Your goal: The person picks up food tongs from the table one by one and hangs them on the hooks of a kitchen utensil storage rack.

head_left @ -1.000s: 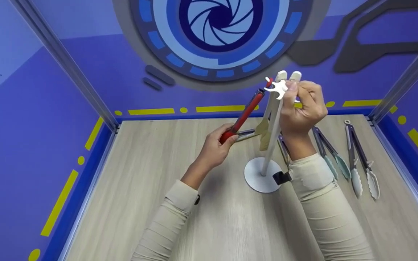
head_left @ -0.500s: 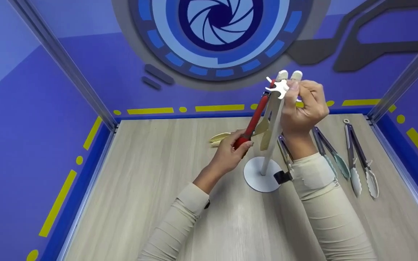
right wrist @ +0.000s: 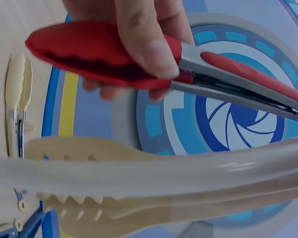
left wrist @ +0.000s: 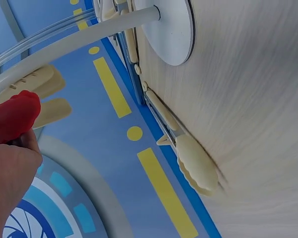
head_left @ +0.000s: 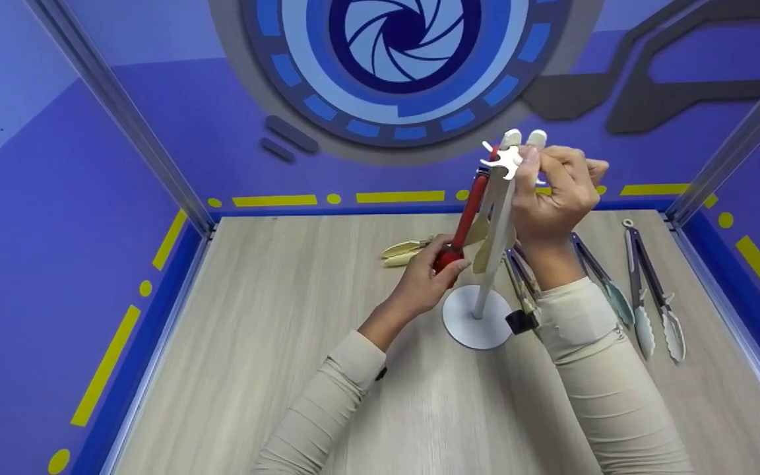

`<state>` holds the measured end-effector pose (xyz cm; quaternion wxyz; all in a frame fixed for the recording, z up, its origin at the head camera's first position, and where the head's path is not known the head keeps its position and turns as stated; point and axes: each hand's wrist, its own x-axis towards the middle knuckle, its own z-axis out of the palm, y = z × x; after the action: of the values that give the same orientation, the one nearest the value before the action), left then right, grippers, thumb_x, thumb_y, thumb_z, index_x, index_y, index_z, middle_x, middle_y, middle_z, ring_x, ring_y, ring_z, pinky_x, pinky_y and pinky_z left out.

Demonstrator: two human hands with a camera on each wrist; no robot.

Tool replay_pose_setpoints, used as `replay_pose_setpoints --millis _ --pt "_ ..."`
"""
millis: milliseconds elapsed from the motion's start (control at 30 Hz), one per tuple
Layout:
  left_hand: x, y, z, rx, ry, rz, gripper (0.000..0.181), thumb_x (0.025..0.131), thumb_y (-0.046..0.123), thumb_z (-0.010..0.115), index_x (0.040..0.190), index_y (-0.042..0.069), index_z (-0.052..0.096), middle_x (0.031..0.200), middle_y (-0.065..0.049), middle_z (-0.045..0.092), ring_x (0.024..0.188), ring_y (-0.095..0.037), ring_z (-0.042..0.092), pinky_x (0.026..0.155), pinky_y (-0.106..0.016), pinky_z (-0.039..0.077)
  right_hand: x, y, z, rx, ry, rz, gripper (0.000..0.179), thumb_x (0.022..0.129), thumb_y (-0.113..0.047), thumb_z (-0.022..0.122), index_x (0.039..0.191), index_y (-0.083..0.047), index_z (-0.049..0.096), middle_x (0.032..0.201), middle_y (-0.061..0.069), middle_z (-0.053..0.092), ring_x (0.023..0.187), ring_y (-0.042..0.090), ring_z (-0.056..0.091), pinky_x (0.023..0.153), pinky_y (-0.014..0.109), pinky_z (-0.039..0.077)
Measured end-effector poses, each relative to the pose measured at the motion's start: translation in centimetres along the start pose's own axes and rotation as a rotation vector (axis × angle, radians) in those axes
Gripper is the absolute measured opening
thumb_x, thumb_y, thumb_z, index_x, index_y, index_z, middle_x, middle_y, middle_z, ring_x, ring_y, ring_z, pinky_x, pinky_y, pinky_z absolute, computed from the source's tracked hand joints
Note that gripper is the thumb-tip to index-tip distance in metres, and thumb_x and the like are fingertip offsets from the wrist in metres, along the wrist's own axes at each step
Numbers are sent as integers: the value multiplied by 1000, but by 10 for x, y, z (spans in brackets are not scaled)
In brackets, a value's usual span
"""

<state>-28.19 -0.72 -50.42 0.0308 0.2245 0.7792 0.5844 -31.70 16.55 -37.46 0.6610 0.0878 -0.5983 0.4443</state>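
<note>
My left hand grips red tongs around their scalloped head, which shows closely in the right wrist view. The tongs lean up beside a white stand, with their upper end at its star-shaped hook top. A red loop shows by one hook; whether it sits on the hook I cannot tell. My right hand pinches the hook top from the right side. Cream-coloured utensils hang from the stand, one with slots; the pole partly hides them. White rounded ends stick up above the hooks.
The stand's round white base rests on the wooden table. Cream tongs lie behind my left hand. Right of the stand lie more tongs, including teal-tipped tongs and pale-tipped tongs. Blue panels enclose the back and sides.
My left hand has moved right, bringing the red tongs steeper and closer to the pole. My right hand stays at the hook top, one finger now sticking out to the right.
</note>
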Motion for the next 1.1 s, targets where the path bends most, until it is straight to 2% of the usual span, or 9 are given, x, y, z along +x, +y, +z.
replay_pose_setpoints --millis 167,333,433,633,800,1000,1100 --pt "-1 1 -1 44 7 34 43 107 32 65 147 20 55 115 -5 67 97 -12 59 79 -24 51 7 -1 -7 -37 -81 -12 21 88 -14 71 76 1 80 72 22 69 71 37 62 91 31 33" --pt "-1 1 -3 66 29 29 52 105 33 69 153 25 51 131 -3 68 112 -14 59 95 -31 51 15 -2 -11 -46 -158 -39 25 89 -16 71 74 2 79 71 21 68 68 37 61 87 35 32" --pt "-1 1 -4 59 55 21 53 105 33 69 154 25 51 136 -5 68 116 -17 60 99 -34 51 18 -4 -13 -35 -210 -50 27 89 -20 71 74 1 80 71 20 68 68 37 61 87 36 32" --pt "-1 -4 -2 32 81 8 50 105 35 68 152 27 53 139 -1 67 122 -17 61 105 -39 51 28 -8 -18 -17 -327 -44 35 91 -27 64 72 -1 80 67 19 66 66 35 58 91 27 28" --pt "-2 -9 1 16 86 -7 50 105 35 68 152 28 53 143 2 66 132 -18 59 113 -48 48 36 -10 -20 -39 -412 -29 41 93 -29 62 69 1 75 66 19 64 65 34 55 88 23 25" --pt "-5 -15 3 62 76 -56 61 104 44 68 158 26 46 149 3 62 141 -17 55 119 -46 45 36 -9 -18 -12 -436 -22 42 93 -30 66 66 3 71 69 21 62 66 29 51 87 23 26" --pt "-8 -20 1 78 79 -62 69 104 44 67 162 21 39 151 -2 61 142 -20 55 121 -46 44 33 -7 -17 4 -432 -21 45 92 -34 66 66 2 70 69 21 56 68 16 46 88 25 24"
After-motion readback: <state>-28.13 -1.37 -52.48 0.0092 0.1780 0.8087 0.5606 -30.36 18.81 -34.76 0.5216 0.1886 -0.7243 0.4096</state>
